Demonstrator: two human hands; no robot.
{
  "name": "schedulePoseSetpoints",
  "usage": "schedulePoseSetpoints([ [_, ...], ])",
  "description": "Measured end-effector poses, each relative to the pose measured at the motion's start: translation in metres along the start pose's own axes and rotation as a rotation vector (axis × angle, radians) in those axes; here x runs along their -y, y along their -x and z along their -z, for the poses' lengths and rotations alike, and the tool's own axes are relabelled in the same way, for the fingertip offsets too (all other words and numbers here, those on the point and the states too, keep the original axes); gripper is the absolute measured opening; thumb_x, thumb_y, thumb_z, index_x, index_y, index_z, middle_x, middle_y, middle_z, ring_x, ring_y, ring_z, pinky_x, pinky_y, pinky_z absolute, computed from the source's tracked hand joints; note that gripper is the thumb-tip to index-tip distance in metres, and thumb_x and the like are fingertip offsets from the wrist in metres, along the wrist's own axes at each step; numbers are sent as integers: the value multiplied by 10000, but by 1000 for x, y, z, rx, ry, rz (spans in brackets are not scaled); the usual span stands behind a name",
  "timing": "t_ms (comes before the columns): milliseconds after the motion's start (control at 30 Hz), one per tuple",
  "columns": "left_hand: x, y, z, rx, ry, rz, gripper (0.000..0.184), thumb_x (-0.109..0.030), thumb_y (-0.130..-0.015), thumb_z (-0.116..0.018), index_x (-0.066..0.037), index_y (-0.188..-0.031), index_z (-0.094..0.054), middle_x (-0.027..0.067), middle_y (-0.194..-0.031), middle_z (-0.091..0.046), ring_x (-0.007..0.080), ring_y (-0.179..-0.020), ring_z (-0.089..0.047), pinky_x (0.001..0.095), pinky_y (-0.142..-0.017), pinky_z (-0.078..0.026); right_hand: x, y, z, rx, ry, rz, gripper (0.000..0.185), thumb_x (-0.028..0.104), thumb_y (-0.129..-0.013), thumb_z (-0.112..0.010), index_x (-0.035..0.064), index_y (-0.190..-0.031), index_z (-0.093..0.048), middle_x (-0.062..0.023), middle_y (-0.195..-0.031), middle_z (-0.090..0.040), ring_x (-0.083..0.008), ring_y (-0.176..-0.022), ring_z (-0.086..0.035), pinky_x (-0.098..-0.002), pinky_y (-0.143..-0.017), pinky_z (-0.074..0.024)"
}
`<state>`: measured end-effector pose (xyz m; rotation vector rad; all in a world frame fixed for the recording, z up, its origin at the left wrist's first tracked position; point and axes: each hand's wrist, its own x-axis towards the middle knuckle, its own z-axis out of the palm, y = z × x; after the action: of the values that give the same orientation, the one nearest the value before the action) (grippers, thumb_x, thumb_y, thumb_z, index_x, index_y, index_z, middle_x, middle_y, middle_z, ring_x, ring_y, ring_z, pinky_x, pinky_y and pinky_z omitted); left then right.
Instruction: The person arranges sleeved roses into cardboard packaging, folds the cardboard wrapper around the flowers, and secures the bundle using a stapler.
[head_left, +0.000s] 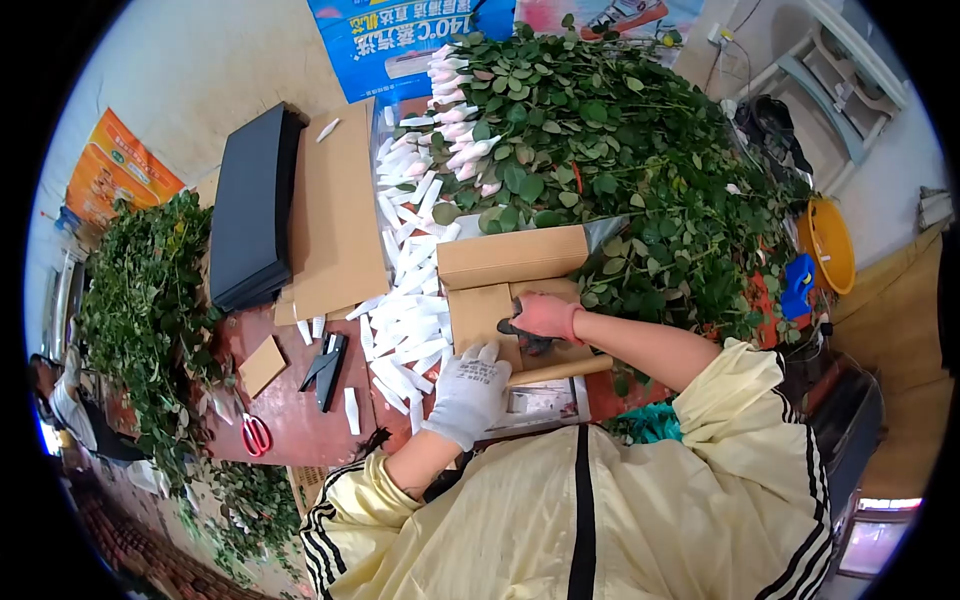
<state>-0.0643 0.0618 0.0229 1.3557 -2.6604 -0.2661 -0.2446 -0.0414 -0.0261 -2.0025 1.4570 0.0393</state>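
Observation:
A brown cardboard piece [480, 318], folded like a box with raised sides, lies in front of me. My left hand [470, 397], in a white glove, rests on its near left corner, fingers stretched out and lying flat. Over the middle of the cardboard is my right hand [540, 320], in a pinkish-red glove with dark fingertips. Its fingers are curled down against the cardboard; what they hold, if anything, is hidden. The far raised side [513, 257] and the near folded edge [562, 370] flank the hands.
White tapered sleeves [410, 325] are heaped left of the cardboard. Leafy stems with sleeved pale flower heads [600, 130] fill the right. Further left are a black stapler [324, 370], red-handled scissors [256, 435], stacked black sheets [255, 200] and more foliage [145, 300].

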Motion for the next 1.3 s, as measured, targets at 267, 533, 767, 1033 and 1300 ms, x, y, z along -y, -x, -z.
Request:
schedulePoseSetpoints([
  [267,8,-7,10,290,168,34,264,-275,-767,-579,-68,-921,-637,155,-1125,-578,283,-1047,-562,398,-870,-443,5,14,12,147,-304,-208,481,353,-752,-576,-98,-915,-612,-230,-802,-654,-349,-788,-654,-372,-746,-519],
  [533,6,-29,3,487,45,-67,242,-173,-758,-521,-54,-888,-687,167,-945,-667,306,-882,-652,395,-772,-511,10,17,11,86,180,-89,657,541,-780,-501,-49,-1062,-575,-277,-1083,-588,-378,-1019,-579,-405,-898,-446],
  [767,4,-48,31,677,-3,-185,271,-193,-785,-497,-53,-922,-685,165,-983,-662,295,-941,-637,396,-798,-508,34,25,81,275,535,244,499,503,-806,-514,46,-979,-612,-165,-943,-644,-328,-927,-612,-378,-831,-475],
  [1033,15,-49,10,765,113,-152,351,-272,-827,-477,-51,-1055,-627,181,-1009,-632,346,-980,-602,418,-826,-494,-23,-168,250,-584,326,324,540,349,-741,-619,37,-1157,-476,-176,-1109,-552,-330,-1056,-533,-395,-916,-413],
  [1300,23,-37,-17,633,443,118,251,-208,-860,-444,-105,-991,-631,169,-1105,-552,279,-926,-577,437,-644,-521,-61,-352,295,-491,914,-56,616,225,-812,-460,0,-1367,-317,-199,-1318,-426,-343,-1235,-404,-438,-1024,-302],
])
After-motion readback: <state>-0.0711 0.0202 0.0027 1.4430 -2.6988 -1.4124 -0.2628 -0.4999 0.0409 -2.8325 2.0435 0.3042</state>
